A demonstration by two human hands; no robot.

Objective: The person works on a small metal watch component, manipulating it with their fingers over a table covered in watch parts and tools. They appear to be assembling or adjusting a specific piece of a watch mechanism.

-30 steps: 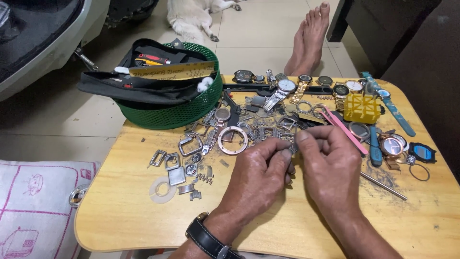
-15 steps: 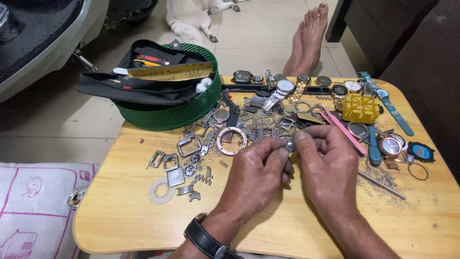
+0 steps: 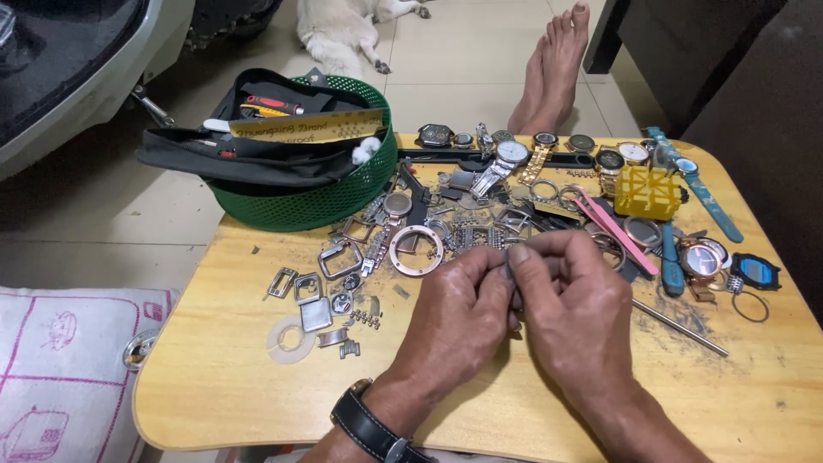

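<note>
My left hand (image 3: 450,321) and my right hand (image 3: 576,313) meet over the middle of a small wooden table (image 3: 223,386), fingertips pinched together on a small dark metal watch part (image 3: 508,273). Most of the part is hidden by my fingers. A black watch is on my left wrist (image 3: 367,426). Just beyond the hands lies a heap of loose watch parts (image 3: 467,225), with a round rose-gold bezel (image 3: 416,250) to the left of my fingertips.
A green mesh basket (image 3: 309,201) holding a black pouch and ruler stands at the table's back left. Watches (image 3: 549,154), a yellow block (image 3: 645,190), a pink strap and a thin metal rod (image 3: 681,327) lie to the right. Someone's bare feet (image 3: 553,64) rest beyond the table.
Both hands have drawn closer together and lifted slightly, fingertips now pinching the small part between them. Everything on the table stays in place.
</note>
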